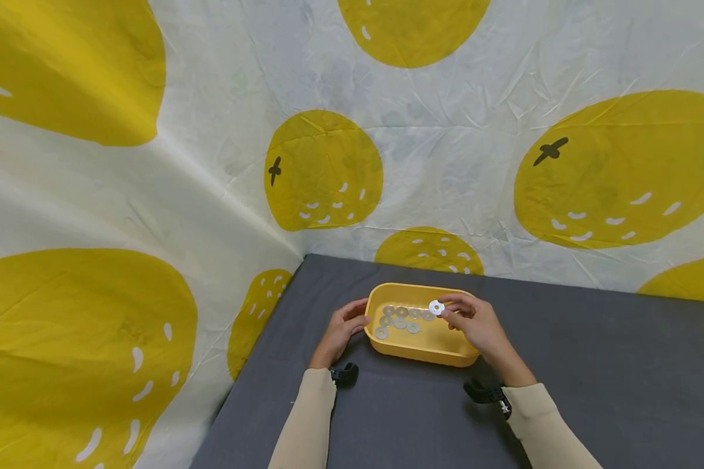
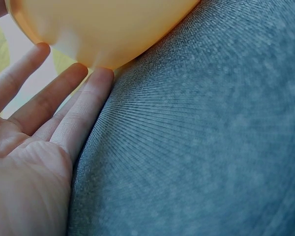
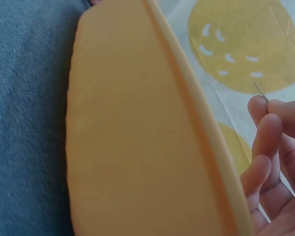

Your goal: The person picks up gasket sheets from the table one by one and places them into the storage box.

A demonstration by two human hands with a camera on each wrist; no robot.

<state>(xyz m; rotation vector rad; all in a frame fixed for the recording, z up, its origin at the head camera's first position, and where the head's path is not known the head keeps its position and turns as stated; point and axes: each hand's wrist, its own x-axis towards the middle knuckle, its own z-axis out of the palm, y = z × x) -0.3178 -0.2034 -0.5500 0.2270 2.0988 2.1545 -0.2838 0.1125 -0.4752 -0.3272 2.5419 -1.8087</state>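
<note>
Where the lemon-printed cloth point(image 1: 352, 130) hangs behind and to the side, we see a grey mat point(image 1: 592, 365) covering the table, and near its back edge sits a yellow plastic tray point(image 1: 413, 352). Our left hand point(image 1: 341, 329) rests against the tray's left end; the left wrist view shows straight, relaxed fingers point(image 2: 83, 115) touching the rounded outer wall point(image 2: 108, 29), curled round nothing. Our right hand point(image 1: 475, 320) is over the tray's right side, and its thumb and fingertips pinch a single washer point(image 1: 437, 307), held flat and raised just above the rim. In the right wrist view we make out only the washer's thin edge point(image 3: 260, 92) as a fine line at the fingertips point(image 3: 268, 125), with the tray wall point(image 3: 137, 147) filling most of the frame. Inside the tray lie the other washers point(image 1: 400, 318), a loose cluster of flat grey rings on the floor, toward the left half, some touching each other.

We judge a washer to be light, rigid and smooth, so likely slippery and hard to lift off a flat floor. The rim pinch seems the sound hold; a ring lying flat would probably need tipping or sliding against the wall first. The tray looks light enough to skid, which the left hand's contact would check.
</note>
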